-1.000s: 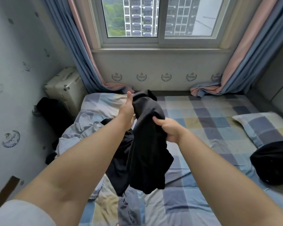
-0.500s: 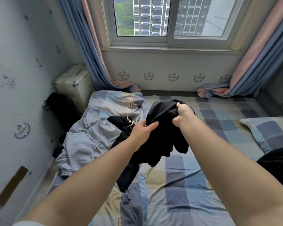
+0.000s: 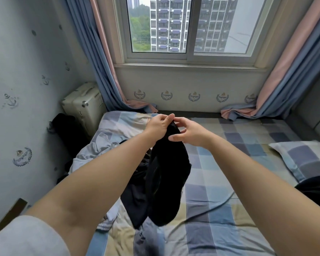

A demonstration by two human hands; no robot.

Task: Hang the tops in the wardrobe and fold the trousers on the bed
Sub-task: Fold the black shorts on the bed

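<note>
Since half a second ago you raised the black garment [image 3: 166, 174] above the bed [image 3: 229, 182]; left hand [image 3: 160, 126] pinches its top edge, right hand [image 3: 189, 133] released at three o'clock, so identify it next.

The left hand [image 3: 160, 126] now pinches the black garment [image 3: 166, 178] at its top edge instead of gripping lower down. The right hand [image 3: 189, 133] has let its fist loosen, fingers apparently only brushing the cloth, which hangs longer above the bed [image 3: 229, 182].
</note>
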